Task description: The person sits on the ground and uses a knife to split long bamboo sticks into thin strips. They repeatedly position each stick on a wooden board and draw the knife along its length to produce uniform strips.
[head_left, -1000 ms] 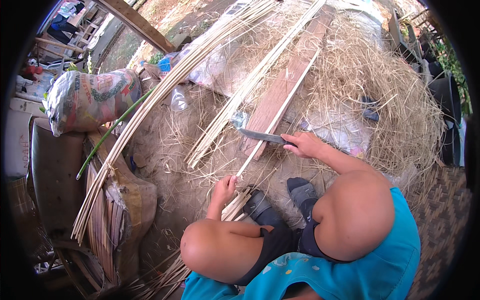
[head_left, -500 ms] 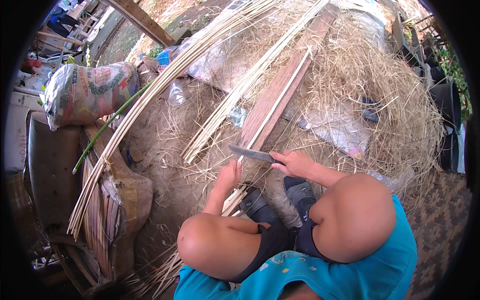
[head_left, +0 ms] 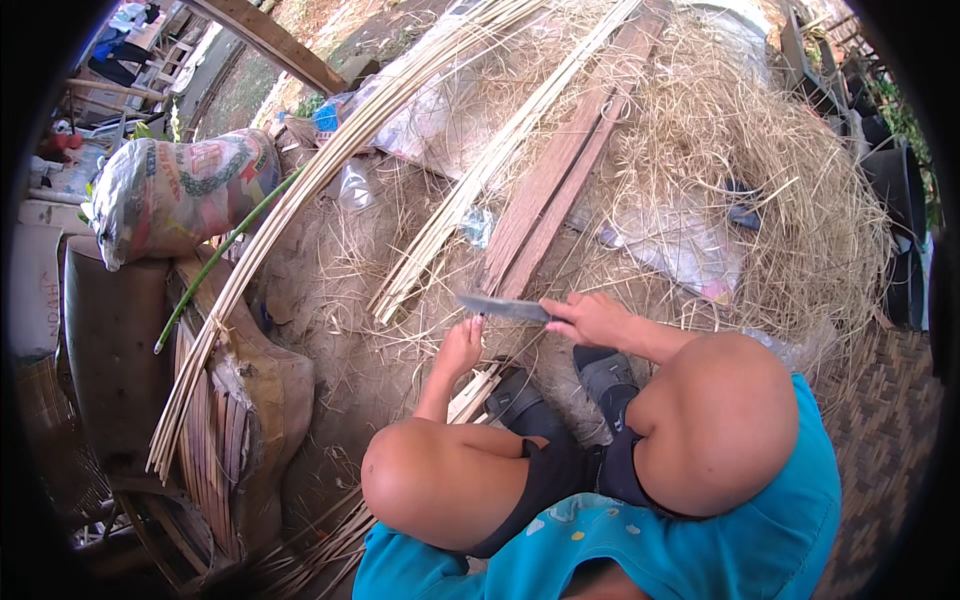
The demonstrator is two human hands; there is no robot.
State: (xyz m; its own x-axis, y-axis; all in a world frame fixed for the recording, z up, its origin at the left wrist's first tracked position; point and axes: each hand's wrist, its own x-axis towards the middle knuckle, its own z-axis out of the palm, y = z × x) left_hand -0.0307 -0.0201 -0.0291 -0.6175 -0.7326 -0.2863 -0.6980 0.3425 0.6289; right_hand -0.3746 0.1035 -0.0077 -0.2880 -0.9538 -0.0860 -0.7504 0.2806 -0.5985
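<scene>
Thin dark strip lies lengthwise on the reddish-brown board. Long axis runs away from the person and leans right; far end points up the board, near end comes off the board's near end to the left hand.

Left hand: closed, fingertips pinched on the strip's near end; exact grip too small to make out.

Knife lies crosswise over the strip, just past the left fingertips. Blade's long axis is nearly side to side, tip pointing left and slightly away. Can't tell if the edge is biting.

Right hand: closed around the knife handle, index finger forward along it.

Board sits on the ground, same lean as the strip. Just left of it, a bundle of pale strips runs roughly parallel. To the right, a big heap of shavings.

Below the left hand, more pale split strips poke out beside the person's feet, which are in dark sandals.

Further left: a longer bundle of strips slanting up and away, a green stalk alongside it, then a stuffed printed sack. Far right, a woven mat.
</scene>
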